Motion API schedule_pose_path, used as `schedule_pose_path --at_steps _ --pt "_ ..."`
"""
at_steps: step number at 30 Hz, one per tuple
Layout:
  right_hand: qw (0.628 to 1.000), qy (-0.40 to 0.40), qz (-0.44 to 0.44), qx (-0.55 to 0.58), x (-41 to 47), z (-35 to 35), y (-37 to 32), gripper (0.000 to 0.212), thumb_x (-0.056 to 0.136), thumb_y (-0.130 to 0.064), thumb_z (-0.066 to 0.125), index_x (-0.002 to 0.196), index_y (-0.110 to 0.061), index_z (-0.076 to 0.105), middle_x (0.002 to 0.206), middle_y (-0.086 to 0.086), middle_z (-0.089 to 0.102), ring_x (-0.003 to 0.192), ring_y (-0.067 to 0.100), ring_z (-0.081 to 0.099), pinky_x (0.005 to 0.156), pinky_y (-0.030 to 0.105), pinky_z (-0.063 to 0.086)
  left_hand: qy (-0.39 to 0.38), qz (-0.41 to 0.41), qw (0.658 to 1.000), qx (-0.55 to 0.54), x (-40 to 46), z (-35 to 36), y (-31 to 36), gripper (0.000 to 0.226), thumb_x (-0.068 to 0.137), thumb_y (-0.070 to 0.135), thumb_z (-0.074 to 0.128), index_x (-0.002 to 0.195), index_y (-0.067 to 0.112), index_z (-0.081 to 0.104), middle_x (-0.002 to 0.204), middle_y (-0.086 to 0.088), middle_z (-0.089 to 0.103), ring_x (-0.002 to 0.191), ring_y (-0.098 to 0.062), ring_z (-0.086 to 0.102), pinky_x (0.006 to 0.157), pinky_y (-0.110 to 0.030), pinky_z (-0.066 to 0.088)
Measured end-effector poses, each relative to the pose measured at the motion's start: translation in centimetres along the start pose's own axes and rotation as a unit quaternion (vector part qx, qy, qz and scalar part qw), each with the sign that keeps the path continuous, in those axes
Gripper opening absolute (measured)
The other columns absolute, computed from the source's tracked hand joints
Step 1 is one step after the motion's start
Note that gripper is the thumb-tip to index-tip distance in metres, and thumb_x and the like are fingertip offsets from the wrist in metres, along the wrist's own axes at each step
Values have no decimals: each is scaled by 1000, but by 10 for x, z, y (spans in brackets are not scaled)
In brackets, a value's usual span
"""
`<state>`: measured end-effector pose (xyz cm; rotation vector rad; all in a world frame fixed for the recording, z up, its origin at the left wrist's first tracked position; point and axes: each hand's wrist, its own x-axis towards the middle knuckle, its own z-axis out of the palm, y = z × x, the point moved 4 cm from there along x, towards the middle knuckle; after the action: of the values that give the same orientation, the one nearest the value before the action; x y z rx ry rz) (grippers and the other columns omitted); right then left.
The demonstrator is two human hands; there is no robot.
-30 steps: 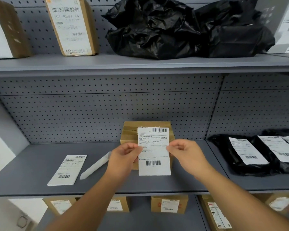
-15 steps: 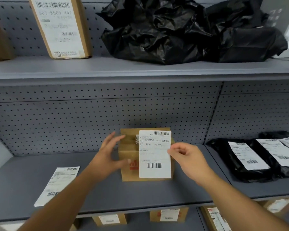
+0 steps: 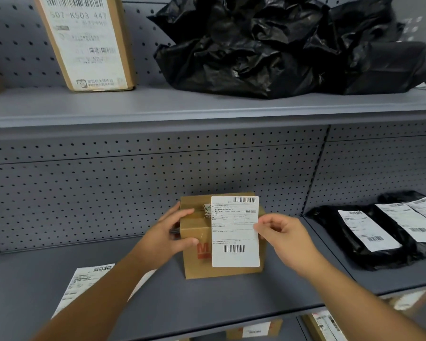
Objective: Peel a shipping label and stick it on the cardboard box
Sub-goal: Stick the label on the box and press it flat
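Observation:
A small cardboard box [image 3: 197, 264] with red print stands on the grey middle shelf [image 3: 231, 299]. A white shipping label [image 3: 235, 232] with two barcodes hangs upright in front of the box's right half. My right hand [image 3: 284, 238] pinches the label's right edge between thumb and fingers. My left hand [image 3: 169, 236] grips the box's left side, thumb on the front face and fingers on the top edge. Whether the label touches the box I cannot tell.
Another label sheet [image 3: 84, 284] lies on the shelf at the left, partly under my left forearm. Black mailer bags with labels [image 3: 379, 232] lie to the right. The upper shelf holds a labelled box [image 3: 84, 40] and crumpled black bags [image 3: 280, 45]. More boxes [image 3: 255, 328] sit below.
My left hand let go of the label, reached left and closed on the box's left side. My right hand alone keeps the label, now close in front of the box.

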<state>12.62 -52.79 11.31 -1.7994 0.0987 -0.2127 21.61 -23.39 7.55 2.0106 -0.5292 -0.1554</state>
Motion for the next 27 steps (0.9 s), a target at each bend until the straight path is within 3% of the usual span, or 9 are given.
schedule_pose_path --at_steps 3,5,7,9,11,13,16,21,27 --pt "1000 5 -7 -5 3 -2 -4 19 96 -7 71 80 -15 79 74 4 76 64 6 63 70 20 49 -17 -28 999 -5 7 -4 3 87 57 73 88 136 62 54 167 11 36 138 -7 56 115 -42 49" --pt "1000 5 -9 -11 4 -3 -6 18 95 -8 72 81 -16 80 82 15 77 64 11 60 71 27 48 -33 -50 998 -19 10 -6 14 75 73 52 90 139 53 56 144 9 65 123 -9 68 108 -38 55" --pt "1000 6 -7 -17 5 -4 -7 17 95 -8 72 82 -16 80 85 17 77 60 12 57 66 26 47 -46 -65 996 -24 12 -7 25 66 85 33 86 143 41 55 121 12 77 108 -5 75 97 -27 59" --pt "1000 5 -2 -19 3 -5 -9 16 96 -9 71 85 -14 80 85 14 78 54 13 54 61 26 46 -44 -72 996 -7 16 -10 33 60 89 34 81 142 39 54 122 14 75 104 2 73 97 -22 55" --pt "1000 2 0 -30 1 -6 -9 15 97 -11 71 86 -14 80 84 11 79 52 13 53 59 26 46 -41 -71 996 23 19 -14 40 57 91 40 78 142 40 54 130 17 67 115 7 65 103 -23 49" --pt "999 -4 5 -40 -1 -6 -7 15 97 -13 71 86 -14 80 83 13 77 52 11 52 59 24 47 -39 -88 995 9 23 -15 41 57 92 39 77 144 37 54 134 12 64 121 -3 65 107 -31 53" --pt "998 -13 17 -58 -7 -3 1 17 97 -14 71 84 -17 80 80 11 76 51 9 53 58 21 48 -45 -98 994 -20 26 -13 43 53 95 33 75 144 33 55 134 6 65 110 -7 73 91 -23 60" --pt "995 -10 41 -86 -11 3 13 18 97 -15 71 81 -18 80 71 5 76 47 5 53 56 17 47 -52 -121 990 -52 32 -11 43 40 98 26 71 136 29 58 127 5 69 104 -2 73 78 -17 61" --pt "995 4 47 -92 -4 7 11 18 97 -15 70 81 -16 78 67 -1 75 44 7 53 52 16 46 -52 -141 986 -72 36 -13 39 31 97 26 73 125 35 63 123 5 75 107 -7 76 91 -27 60"
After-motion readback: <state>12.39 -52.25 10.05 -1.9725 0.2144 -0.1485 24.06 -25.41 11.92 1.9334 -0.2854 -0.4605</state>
